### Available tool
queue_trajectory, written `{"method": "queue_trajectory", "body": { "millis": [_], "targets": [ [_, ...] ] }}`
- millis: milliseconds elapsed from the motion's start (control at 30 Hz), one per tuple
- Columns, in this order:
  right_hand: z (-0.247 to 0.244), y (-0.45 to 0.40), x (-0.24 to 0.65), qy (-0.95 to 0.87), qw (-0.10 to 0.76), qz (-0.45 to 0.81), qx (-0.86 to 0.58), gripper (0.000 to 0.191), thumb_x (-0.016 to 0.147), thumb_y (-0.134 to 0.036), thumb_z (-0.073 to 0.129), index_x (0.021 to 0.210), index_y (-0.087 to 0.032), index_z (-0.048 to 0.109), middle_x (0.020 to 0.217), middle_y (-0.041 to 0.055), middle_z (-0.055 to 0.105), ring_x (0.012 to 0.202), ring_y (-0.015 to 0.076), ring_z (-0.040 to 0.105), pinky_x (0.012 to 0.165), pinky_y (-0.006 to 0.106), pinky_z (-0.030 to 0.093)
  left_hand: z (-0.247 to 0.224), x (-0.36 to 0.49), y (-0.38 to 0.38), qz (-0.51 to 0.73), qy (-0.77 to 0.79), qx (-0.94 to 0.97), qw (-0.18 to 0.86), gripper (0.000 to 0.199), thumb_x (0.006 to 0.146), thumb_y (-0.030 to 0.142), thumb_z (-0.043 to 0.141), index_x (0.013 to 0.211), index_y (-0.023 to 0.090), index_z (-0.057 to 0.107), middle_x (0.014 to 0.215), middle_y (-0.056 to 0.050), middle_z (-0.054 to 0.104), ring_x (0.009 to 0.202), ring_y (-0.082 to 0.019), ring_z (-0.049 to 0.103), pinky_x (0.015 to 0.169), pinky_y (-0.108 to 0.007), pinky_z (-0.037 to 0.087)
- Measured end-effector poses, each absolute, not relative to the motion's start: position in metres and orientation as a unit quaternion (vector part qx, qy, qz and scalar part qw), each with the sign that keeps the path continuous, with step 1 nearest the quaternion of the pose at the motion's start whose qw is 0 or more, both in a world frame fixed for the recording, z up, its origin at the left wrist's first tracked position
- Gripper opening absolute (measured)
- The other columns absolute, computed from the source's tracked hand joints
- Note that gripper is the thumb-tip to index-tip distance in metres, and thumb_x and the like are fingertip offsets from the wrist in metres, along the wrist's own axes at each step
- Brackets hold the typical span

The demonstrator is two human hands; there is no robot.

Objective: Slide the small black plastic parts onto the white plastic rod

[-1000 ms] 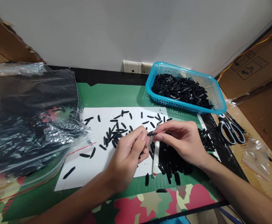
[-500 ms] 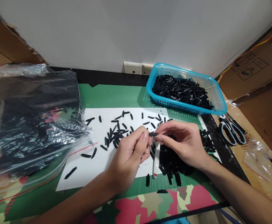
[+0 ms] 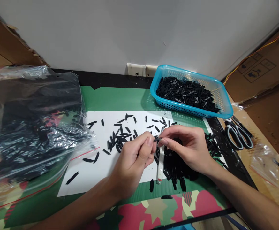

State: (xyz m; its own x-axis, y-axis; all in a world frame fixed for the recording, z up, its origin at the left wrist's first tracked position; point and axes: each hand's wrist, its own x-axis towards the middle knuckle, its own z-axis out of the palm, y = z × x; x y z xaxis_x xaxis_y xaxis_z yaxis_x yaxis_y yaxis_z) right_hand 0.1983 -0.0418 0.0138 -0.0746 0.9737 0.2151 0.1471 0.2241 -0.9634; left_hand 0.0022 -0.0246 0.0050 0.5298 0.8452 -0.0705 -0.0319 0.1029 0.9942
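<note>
Between my hands is a small black strip [image 3: 156,140], pinched at both ends. My left hand [image 3: 136,159] is closed, thumb bent over the curled fingers, on the strip's left end. The thumb and forefinger of my right hand [image 3: 186,145] pinch its right end. Under them lies a narrow whitish strip [image 3: 161,163] with a reddish mark at its near end. Many loose black pieces are scattered on a white sheet [image 3: 82,182], and a thick black pile [image 3: 177,166] is partly hidden by my right hand.
A blue plastic basket [image 3: 189,111] full of black pieces stands at the back right. Scissors [image 3: 237,135] and a small clear bag [image 3: 265,163] lie on the right. A large zip bag [image 3: 39,127] of dark material fills the left. Behind is a wall with sockets [image 3: 137,70].
Both hands stay in nearly the same place, still on the black strip. My left hand has shifted very slightly, and the strip's tilt between the fingers differs a little.
</note>
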Motion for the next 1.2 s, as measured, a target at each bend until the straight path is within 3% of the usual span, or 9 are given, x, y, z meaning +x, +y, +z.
{"method": "queue_trajectory", "body": {
  "millis": [633, 767, 867, 933, 1000, 1067, 1200],
  "targets": [
    [0.014, -0.045, 0.199, -0.665, 0.459, 0.360, -0.467, 0.005, 0.100, -0.022, 0.072, 0.096, -0.021, 0.075, 0.086, 0.0008, 0.077, 0.076, 0.0150, 0.069, 0.071, 0.029, 0.054, 0.010, 0.007, -0.025, 0.352, 0.372, 0.568, 0.644, 0.051, 0.108, 0.056, 0.047, 0.072, 0.021, 0.046, 0.060, 0.006, 0.039, 0.051, -0.008, 0.034, 0.049, -0.023, 0.030],
    [0.017, -0.043, 0.205, -0.762, 0.425, 0.216, -0.438, 0.008, 0.100, -0.015, 0.066, 0.101, -0.021, 0.071, 0.088, 0.0050, 0.075, 0.080, 0.0201, 0.067, 0.077, 0.037, 0.054, 0.005, 0.004, -0.023, 0.347, 0.372, 0.571, 0.644, 0.051, 0.106, 0.059, 0.049, 0.073, 0.020, 0.049, 0.062, 0.006, 0.037, 0.053, -0.009, 0.031, 0.049, -0.024, 0.026],
    [0.020, -0.033, 0.223, -0.800, 0.389, -0.001, -0.458, 0.014, 0.096, -0.012, 0.067, 0.102, -0.025, 0.070, 0.084, 0.0041, 0.075, 0.082, 0.0236, 0.067, 0.082, 0.042, 0.049, 0.001, 0.002, -0.023, 0.338, 0.358, 0.569, 0.659, 0.049, 0.107, 0.061, 0.045, 0.079, 0.021, 0.052, 0.063, 0.006, 0.035, 0.054, -0.011, 0.029, 0.051, -0.026, 0.025],
    [0.023, -0.022, 0.238, -0.756, 0.374, -0.141, -0.519, 0.014, 0.096, -0.014, 0.070, 0.102, -0.027, 0.072, 0.087, 0.0046, 0.076, 0.093, 0.0277, 0.067, 0.093, 0.048, 0.045, 0.002, 0.002, -0.025, 0.339, 0.353, 0.566, 0.663, 0.047, 0.107, 0.062, 0.040, 0.084, 0.022, 0.053, 0.061, 0.007, 0.034, 0.054, -0.012, 0.027, 0.052, -0.027, 0.023],
    [0.025, -0.013, 0.249, -0.693, 0.359, -0.191, -0.595, 0.015, 0.098, -0.020, 0.068, 0.111, -0.026, 0.073, 0.107, 0.0088, 0.078, 0.110, 0.0331, 0.063, 0.102, 0.054, 0.040, 0.007, 0.001, -0.027, 0.345, 0.351, 0.566, 0.661, 0.045, 0.108, 0.062, 0.037, 0.092, 0.023, 0.053, 0.058, 0.008, 0.035, 0.053, -0.012, 0.027, 0.053, -0.028, 0.022],
    [0.025, -0.009, 0.251, -0.672, 0.375, -0.161, -0.618, 0.018, 0.100, -0.024, 0.067, 0.117, -0.025, 0.072, 0.117, 0.0110, 0.076, 0.116, 0.0338, 0.061, 0.104, 0.055, 0.041, 0.012, 0.001, -0.029, 0.348, 0.355, 0.566, 0.658, 0.042, 0.108, 0.062, 0.036, 0.102, 0.024, 0.052, 0.057, 0.009, 0.037, 0.053, -0.013, 0.028, 0.054, -0.027, 0.024],
    [0.022, -0.023, 0.228, -0.717, 0.446, 0.028, -0.535, 0.013, 0.100, -0.020, 0.068, 0.111, -0.024, 0.072, 0.108, 0.0079, 0.074, 0.107, 0.0274, 0.065, 0.097, 0.045, 0.050, 0.015, 0.001, -0.029, 0.346, 0.357, 0.562, 0.661, 0.040, 0.109, 0.062, 0.032, 0.117, 0.026, 0.046, 0.054, 0.011, 0.041, 0.051, -0.013, 0.032, 0.055, -0.026, 0.030]
  ]
}}
